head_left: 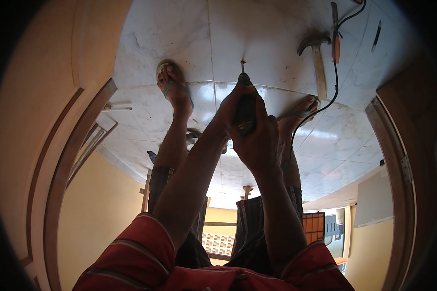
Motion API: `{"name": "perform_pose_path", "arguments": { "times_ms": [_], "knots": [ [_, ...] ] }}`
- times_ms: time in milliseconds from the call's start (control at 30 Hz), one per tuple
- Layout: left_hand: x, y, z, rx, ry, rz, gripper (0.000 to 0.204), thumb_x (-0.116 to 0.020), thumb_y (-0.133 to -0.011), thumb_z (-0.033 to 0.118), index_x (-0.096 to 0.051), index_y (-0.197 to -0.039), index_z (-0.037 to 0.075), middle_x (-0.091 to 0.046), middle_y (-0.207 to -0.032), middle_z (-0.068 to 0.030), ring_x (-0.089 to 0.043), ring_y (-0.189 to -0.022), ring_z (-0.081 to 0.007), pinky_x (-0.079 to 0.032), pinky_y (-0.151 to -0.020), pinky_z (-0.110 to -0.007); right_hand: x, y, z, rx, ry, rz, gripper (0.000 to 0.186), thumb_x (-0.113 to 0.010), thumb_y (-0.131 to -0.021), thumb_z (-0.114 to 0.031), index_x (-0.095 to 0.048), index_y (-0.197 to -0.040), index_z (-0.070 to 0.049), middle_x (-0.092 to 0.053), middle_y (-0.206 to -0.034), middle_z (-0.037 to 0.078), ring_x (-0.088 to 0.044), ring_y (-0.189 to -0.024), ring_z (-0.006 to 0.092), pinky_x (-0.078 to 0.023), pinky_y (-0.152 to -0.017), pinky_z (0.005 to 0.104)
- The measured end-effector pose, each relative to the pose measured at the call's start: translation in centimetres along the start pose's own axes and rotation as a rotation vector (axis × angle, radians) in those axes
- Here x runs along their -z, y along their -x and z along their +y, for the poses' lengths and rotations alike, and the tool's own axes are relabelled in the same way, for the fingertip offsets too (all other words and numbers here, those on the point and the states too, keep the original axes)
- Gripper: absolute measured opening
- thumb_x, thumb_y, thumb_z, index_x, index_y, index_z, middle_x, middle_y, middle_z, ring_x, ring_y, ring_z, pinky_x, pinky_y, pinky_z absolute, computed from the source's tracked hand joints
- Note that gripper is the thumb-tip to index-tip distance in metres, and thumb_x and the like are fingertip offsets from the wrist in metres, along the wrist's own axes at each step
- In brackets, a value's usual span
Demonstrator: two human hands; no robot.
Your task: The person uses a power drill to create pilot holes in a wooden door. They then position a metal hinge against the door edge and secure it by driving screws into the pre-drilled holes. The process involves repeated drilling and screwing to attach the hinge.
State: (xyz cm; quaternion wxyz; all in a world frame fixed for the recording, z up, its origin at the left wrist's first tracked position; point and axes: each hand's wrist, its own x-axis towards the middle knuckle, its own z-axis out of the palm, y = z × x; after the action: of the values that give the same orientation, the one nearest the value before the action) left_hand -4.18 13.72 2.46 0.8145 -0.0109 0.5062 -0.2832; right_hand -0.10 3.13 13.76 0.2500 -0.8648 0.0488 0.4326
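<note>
I hold a dark power drill in both hands, pointed away from me toward the white marbled tile floor. My left hand wraps round the drill's left side near the chuck. Behind it on the right, my right hand closes round the rear of the drill; the trigger is hidden. The drill bit meets the floor at a small dark spot with brownish dust. How deep the tip sits, I cannot tell. A black cord runs past the right side of my legs.
A claw hammer lies right of the drill, beside an orange-handled tool under the cord. Farther right lies a thin dark stick. My sandalled feet stand either side of the drill. Wooden door frames rise on both sides.
</note>
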Motion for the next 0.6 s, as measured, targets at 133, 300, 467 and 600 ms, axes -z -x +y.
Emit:
{"name": "perform_pose_path", "arguments": {
  "times_ms": [133,300,467,600],
  "knots": [
    [-0.8,-0.1,0.0,0.043,0.001,0.020,0.027,-0.068,-0.098,0.032,-0.064,-0.102,0.005,-0.070,-0.084,-0.0083,-0.070,-0.070,-0.0203,-0.062,-0.066,-0.034,0.3,0.2,-0.2,-0.010,-0.006,0.042,0.100,-0.089,-0.081,-0.036,-0.039,-0.160,-0.003,-0.070,-0.100,0.026,-0.072,-0.090,0.0412,-0.059,-0.079,0.0507],
    [-2.3,0.7,0.1,0.027,-0.107,0.186,0.025,-0.070,-0.097,0.030,-0.062,-0.104,0.008,-0.068,-0.084,-0.0053,-0.068,-0.067,-0.0170,-0.061,-0.062,-0.031,0.9,0.6,-1.4,-0.102,-0.009,0.019,0.101,-0.089,-0.081,-0.037,-0.036,-0.162,-0.007,-0.069,-0.103,0.027,-0.073,-0.091,0.0418,-0.060,-0.079,0.0514],
    [-2.0,0.5,0.4,0.039,-0.100,0.144,0.025,-0.071,-0.095,0.031,-0.063,-0.102,0.008,-0.068,-0.082,-0.0043,-0.067,-0.066,-0.0158,-0.059,-0.060,-0.030,1.4,0.5,-2.0,-0.155,0.015,-0.063,0.102,-0.086,-0.082,-0.043,-0.033,-0.161,-0.005,-0.067,-0.113,0.028,-0.074,-0.098,0.0439,-0.062,-0.080,0.0535],
    [-2.6,0.9,0.9,0.060,-0.124,0.179,0.025,-0.072,-0.095,0.032,-0.064,-0.098,0.009,-0.068,-0.080,-0.0038,-0.067,-0.064,-0.0150,-0.059,-0.059,-0.030,2.0,-0.2,-2.3,-0.151,0.039,-0.087,0.100,-0.087,-0.082,-0.040,-0.035,-0.162,-0.008,-0.068,-0.104,0.029,-0.074,-0.092,0.0444,-0.061,-0.077,0.0535]
  ]
}}
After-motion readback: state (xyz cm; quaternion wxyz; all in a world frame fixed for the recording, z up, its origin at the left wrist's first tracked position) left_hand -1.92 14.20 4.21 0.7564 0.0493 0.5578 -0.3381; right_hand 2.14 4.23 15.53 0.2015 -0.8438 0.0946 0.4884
